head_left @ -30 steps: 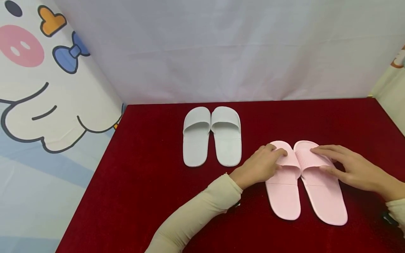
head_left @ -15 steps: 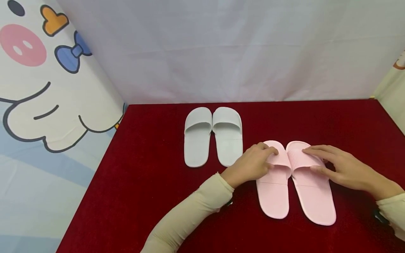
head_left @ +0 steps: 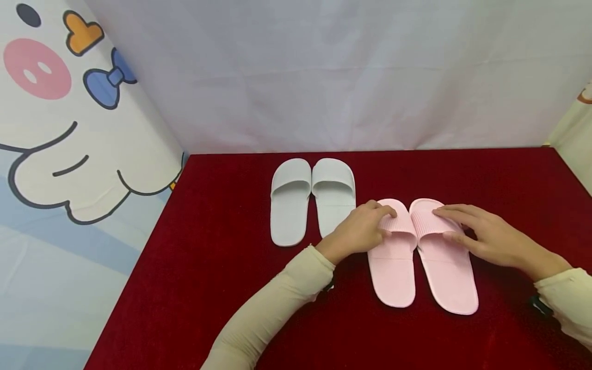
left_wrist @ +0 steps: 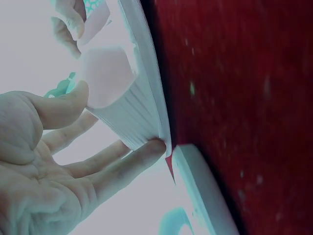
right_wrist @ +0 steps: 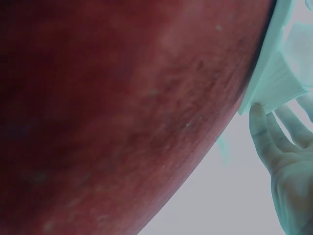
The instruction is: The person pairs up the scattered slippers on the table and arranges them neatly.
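Note:
A pair of pink slippers with ribbed straps lies side by side, toes away from me. My left hand is at the outer side of the left pink slipper, fingertips on its strap. In the left wrist view its fingers reach out fairly straight along the slipper's strap and edge, thumb near the strap opening. Across from it, my right hand touches the strap of the right pink slipper with extended fingers. The right wrist view shows a fingertip against that slipper's front edge.
A white left slipper and a white right slipper stand together farther back, left of the pink pair. My left hand partly covers the right one's heel. Red cloth covers the table, with a pale curtain behind.
The pink slippers have slid left, closer to the white pair, and lately a little away from me. Both hands have moved along with them. The white slippers stay in place.

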